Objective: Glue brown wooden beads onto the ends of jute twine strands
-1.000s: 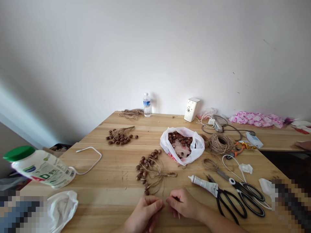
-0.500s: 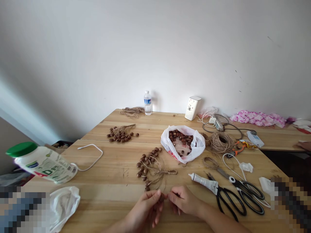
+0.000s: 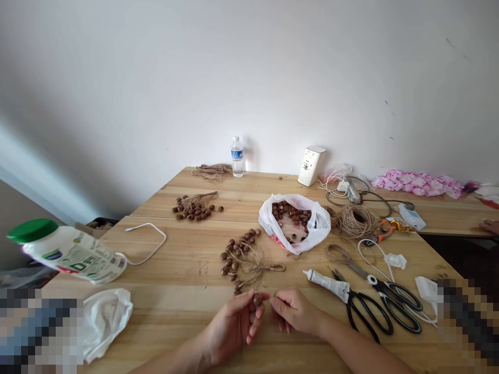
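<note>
My left hand (image 3: pixel 239 317) pinches a round brown nutshell (image 3: pixel 257 299) between thumb and fingers, low at the front of the table. Just right of it, my right hand (image 3: pixel 292 311) is closed with thumb against fingers; whatever it grips is too small or hidden to make out. Behind my hands lies a twine bunch (image 3: pixel 268 268) with a wrapped loop and several nutshells (image 3: pixel 234 254) fixed to its strand ends. Beyond, an open white plastic bag (image 3: pixel 268 231) holds many loose brown shells (image 3: pixel 290 213).
A second nutshell bunch (image 3: pixel 195 208) lies at the back left. On the right are a twine coil (image 3: pixel 356 221), a glue tube (image 3: pixel 327 282), scissors (image 3: pixel 397 301) and a darker pair (image 3: pixel 366 311). A green-lidded jar (image 3: pixel 78 254) and water bottle (image 3: pixel 237 158) stand leftward.
My hands have drawn slightly apart. My left hand has turned, so the nutshell in it now shows clearly. The whole view has shifted a little.
</note>
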The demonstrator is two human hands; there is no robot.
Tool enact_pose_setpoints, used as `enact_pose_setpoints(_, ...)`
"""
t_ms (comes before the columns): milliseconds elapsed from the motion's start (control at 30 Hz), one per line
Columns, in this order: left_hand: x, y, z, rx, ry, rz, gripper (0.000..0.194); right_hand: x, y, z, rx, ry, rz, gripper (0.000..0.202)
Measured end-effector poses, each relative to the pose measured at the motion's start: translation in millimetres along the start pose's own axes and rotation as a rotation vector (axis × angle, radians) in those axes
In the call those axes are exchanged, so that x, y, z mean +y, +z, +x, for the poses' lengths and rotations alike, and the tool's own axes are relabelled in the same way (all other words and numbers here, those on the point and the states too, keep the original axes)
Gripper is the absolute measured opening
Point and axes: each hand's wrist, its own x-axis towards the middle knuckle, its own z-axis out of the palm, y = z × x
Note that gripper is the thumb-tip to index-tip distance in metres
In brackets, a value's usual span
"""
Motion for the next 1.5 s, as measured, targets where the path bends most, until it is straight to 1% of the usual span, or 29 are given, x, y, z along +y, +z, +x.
enact_pose_setpoints(233,-6,2.6,-1,0.04,0.108,0.119,0.028,-2,-1,-1,-0.006,0.005,-0.015,0.05)
enact_pose_setpoints(500,-11,1.9,1,0.089,0.146,0.217,0.029,1,-1,-1,-0.007,0.004,-0.021,0.049)
enact_pose_setpoints(633,-9,2.1,1,0.136,0.142,0.258,0.029,3,-1,0,-0.006,-0.002,-0.043,0.048)
enact_pose_setpoints(833,-5,3.6,-1,0.169,0.139,0.347,0.028,5,-1,-1,-0.013,-0.001,-0.036,0.047)
enact_pose_setpoints(1300,-4,1.1,-3,0.188,0.166,0.504,0.029,6,-1,0,-0.012,0.015,-0.021,0.045)
enact_pose_setpoints(1500,-3,1.8,-2,0.196,0.175,0.512,0.028,4,-1,0,-0.015,0.009,-0.029,0.045)
